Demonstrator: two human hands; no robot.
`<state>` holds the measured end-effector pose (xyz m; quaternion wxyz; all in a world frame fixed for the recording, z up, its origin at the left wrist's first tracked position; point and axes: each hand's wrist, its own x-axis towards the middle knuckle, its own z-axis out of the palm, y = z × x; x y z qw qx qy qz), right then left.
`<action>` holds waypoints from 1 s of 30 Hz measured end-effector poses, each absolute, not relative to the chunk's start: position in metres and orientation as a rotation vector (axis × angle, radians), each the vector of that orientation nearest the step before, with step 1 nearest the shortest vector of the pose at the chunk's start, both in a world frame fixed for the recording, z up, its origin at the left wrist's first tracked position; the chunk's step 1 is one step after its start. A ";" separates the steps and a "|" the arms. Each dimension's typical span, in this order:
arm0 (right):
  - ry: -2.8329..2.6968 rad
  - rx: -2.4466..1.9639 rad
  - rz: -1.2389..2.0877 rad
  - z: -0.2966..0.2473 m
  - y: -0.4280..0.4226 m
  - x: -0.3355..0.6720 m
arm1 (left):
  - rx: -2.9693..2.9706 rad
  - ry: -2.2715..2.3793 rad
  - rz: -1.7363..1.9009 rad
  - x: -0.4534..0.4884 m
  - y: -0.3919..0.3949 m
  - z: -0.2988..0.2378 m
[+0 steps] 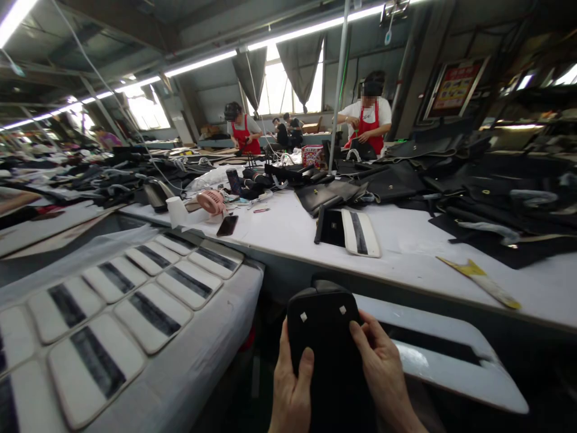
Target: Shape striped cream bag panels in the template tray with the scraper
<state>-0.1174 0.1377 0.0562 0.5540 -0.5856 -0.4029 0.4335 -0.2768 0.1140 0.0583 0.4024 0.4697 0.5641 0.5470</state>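
Note:
Between my two hands is a black padded panel (327, 355) with rounded upper corners and two small pale square patches near its top edge. My left hand (292, 379) grips its left side, thumb lying on the face. On the right edge, my right hand (381, 361) holds it with the thumb by the right-hand patch and the fingers behind. The panel's lower part fades into dark shadow below. Just behind it, a glossy white board with a dark slot (442, 346) reaches out to the right.
White panels with black stripes (155, 316) lie in rows on the covered table at left. Across the white worktable (279, 225) are a phone (228, 225), a pink fan (211, 202), a striped panel (360, 233), a yellow tool (480, 281) and black leather pieces (392, 180). Co-workers in red aprons stand beyond.

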 end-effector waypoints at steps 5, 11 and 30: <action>-1.025 -1.454 0.894 0.069 0.141 -0.131 | 1.258 1.562 1.504 -0.290 0.117 0.060; -1.055 -1.521 0.850 0.061 0.152 -0.132 | 1.209 1.550 1.534 -0.295 0.125 0.074; -1.088 -1.320 0.950 0.072 0.160 -0.131 | 1.314 1.566 1.346 -0.305 0.153 0.096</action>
